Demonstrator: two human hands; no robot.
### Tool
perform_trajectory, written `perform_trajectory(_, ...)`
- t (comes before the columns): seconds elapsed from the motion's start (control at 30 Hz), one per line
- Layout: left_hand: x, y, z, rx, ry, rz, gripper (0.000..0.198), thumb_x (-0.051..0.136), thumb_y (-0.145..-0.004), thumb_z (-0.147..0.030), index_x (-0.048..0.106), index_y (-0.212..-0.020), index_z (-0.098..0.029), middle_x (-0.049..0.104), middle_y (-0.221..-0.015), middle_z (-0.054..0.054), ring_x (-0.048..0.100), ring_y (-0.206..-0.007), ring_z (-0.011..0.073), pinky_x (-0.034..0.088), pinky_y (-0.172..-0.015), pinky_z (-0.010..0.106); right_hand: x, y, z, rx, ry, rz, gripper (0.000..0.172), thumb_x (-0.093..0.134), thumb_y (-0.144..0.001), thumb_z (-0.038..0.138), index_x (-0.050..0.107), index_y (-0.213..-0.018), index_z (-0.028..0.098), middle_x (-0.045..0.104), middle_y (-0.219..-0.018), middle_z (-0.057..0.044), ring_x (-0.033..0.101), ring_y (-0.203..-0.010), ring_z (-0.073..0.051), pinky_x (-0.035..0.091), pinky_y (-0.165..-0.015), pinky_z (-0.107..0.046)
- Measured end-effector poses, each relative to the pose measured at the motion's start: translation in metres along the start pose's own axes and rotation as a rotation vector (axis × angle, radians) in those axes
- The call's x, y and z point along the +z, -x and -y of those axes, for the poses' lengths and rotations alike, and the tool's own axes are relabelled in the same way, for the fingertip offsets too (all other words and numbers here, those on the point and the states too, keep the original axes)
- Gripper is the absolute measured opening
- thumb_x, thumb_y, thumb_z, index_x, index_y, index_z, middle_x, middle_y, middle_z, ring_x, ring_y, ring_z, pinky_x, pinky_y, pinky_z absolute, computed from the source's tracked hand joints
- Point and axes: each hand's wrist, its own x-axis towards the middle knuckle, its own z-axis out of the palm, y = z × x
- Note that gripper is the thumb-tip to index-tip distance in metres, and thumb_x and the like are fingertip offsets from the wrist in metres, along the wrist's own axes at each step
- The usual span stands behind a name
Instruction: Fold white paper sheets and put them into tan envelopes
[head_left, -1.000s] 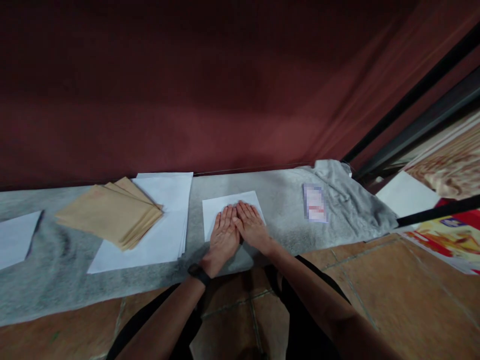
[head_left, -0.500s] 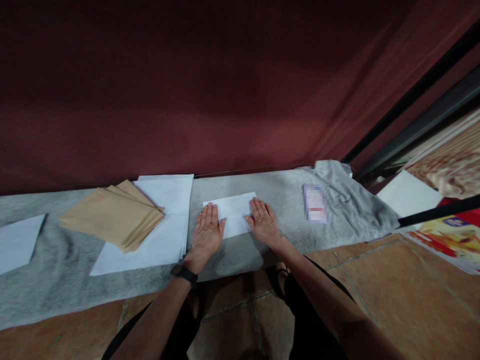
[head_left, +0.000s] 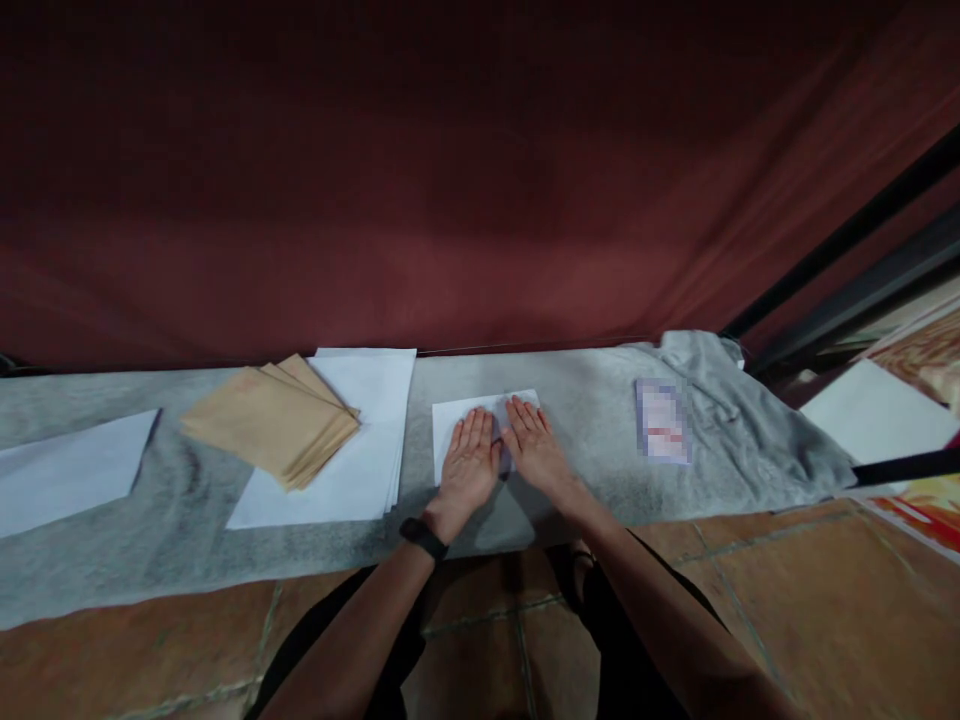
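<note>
A small white sheet of paper (head_left: 444, 430), perhaps folded, lies on the grey cloth (head_left: 585, 410) in front of me. My left hand (head_left: 472, 462) rests flat on its middle, fingers stretched out and pointing away from me. On its right part lies my right hand (head_left: 534, 450), also flat, its thumb close to the left hand. Neither hand grips anything. The hands cover much of the sheet. To the left, brown paper envelopes (head_left: 274, 420) lie fanned out on a stack of larger white sheets (head_left: 375, 400).
Another white sheet (head_left: 67, 470) lies at the far left. A blurred-out packet or card (head_left: 664, 420) sits on the cloth to the right. Behind rises a dark red fabric wall (head_left: 450, 200). Black bars (head_left: 915, 465) and a white panel (head_left: 877, 420) are at the right, above the tiled floor (head_left: 810, 570).
My left hand has slid right from the sheet's left edge to its middle, and the hands are now close together. The view has shifted a little, too.
</note>
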Motion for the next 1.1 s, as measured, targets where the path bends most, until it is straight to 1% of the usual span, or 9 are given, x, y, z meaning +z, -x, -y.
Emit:
perform_trajectory(0.07, 0.003, -0.003, -0.005, 0.009, 0.007, 0.023, 0.058, 0.027, -0.102, -0.023, 0.032, -0.158, -0.007, 0.037, -0.163, 0.016, 0.026, -0.155, 0.0237, 0.025, -0.127, 0.048, 0.005, -0.003, 0.007, -0.039, -0.012, 0.032, 0.055, 0.024, -0.109, 0.037, 0.044, -0.154, 0.013, 0.040, -0.162, -0.012, 0.035, -0.152, -0.024, 0.024, -0.126, -0.048)
perform_trajectory(0.17, 0.003, -0.008, -0.005, 0.003, 0.000, 0.044, 0.058, 0.026, -0.102, -0.022, 0.032, -0.158, -0.005, 0.035, -0.164, 0.016, 0.025, -0.155, 0.0241, 0.024, -0.127, 0.047, 0.011, -0.006, 0.010, -0.043, 0.020, 0.032, 0.055, 0.025, -0.109, 0.037, 0.046, -0.153, 0.012, 0.042, -0.161, -0.013, 0.035, -0.151, -0.025, 0.024, -0.126, -0.050)
perform_trajectory(0.33, -0.001, -0.011, 0.004, -0.018, -0.020, 0.045, 0.058, 0.028, -0.104, -0.029, 0.034, -0.157, -0.007, 0.034, -0.164, 0.015, 0.025, -0.155, 0.0245, 0.022, -0.127, 0.048, 0.015, -0.009, 0.002, 0.001, 0.081, -0.027, 0.055, 0.029, -0.108, 0.036, 0.043, -0.154, 0.010, 0.039, -0.162, -0.014, 0.036, -0.151, -0.028, 0.025, -0.124, -0.050)
perform_trajectory(0.5, -0.003, -0.008, 0.012, -0.066, -0.055, 0.035, 0.061, 0.031, -0.104, -0.034, 0.032, -0.158, -0.006, 0.031, -0.165, 0.016, 0.024, -0.156, 0.0253, 0.020, -0.128, 0.047, 0.017, -0.007, -0.009, 0.008, 0.113, -0.091, 0.057, 0.030, -0.108, 0.039, 0.041, -0.155, 0.008, 0.041, -0.160, -0.017, 0.038, -0.150, -0.031, 0.027, -0.122, -0.053)
perform_trajectory(0.63, -0.004, -0.005, 0.015, -0.102, -0.075, 0.034, 0.063, 0.032, -0.105, -0.041, 0.030, -0.159, -0.008, 0.031, -0.165, 0.016, 0.025, -0.155, 0.0263, 0.020, -0.127, 0.047, 0.017, -0.005, -0.017, 0.016, 0.153, -0.112, 0.060, 0.030, -0.108, 0.040, 0.040, -0.155, 0.003, 0.041, -0.160, -0.019, 0.040, -0.148, -0.033, 0.028, -0.121, -0.051)
perform_trajectory(0.73, -0.007, -0.003, 0.015, -0.129, -0.089, 0.051, 0.065, 0.031, -0.105, -0.043, 0.030, -0.159, -0.006, 0.029, -0.166, 0.017, 0.024, -0.156, 0.0278, 0.019, -0.127, 0.048, 0.016, -0.002, -0.023, 0.026, 0.177, -0.116, 0.061, 0.030, -0.108, 0.040, 0.039, -0.155, 0.003, 0.042, -0.159, -0.020, 0.041, -0.147, -0.033, 0.029, -0.120, -0.051)
perform_trajectory(0.97, -0.014, 0.000, 0.010, -0.156, -0.102, 0.100, 0.066, 0.027, -0.107, -0.042, 0.028, -0.158, -0.001, 0.024, -0.167, 0.019, 0.019, -0.157, 0.0285, 0.012, -0.129, 0.048, 0.011, 0.008, -0.037, 0.055, 0.212, -0.127, 0.061, 0.027, -0.107, 0.038, 0.038, -0.155, 0.003, 0.044, -0.158, -0.021, 0.042, -0.146, -0.033, 0.031, -0.120, -0.053)
perform_trajectory(1.1, -0.016, 0.001, 0.008, -0.141, -0.098, 0.079, 0.064, 0.029, -0.106, -0.037, 0.027, -0.159, -0.001, 0.026, -0.166, 0.019, 0.016, -0.157, 0.0275, 0.010, -0.129, 0.049, 0.006, 0.014, -0.041, 0.092, 0.214, -0.149, 0.060, 0.026, -0.107, 0.035, 0.039, -0.154, 0.002, 0.044, -0.158, -0.023, 0.041, -0.146, -0.035, 0.030, -0.119, -0.057)
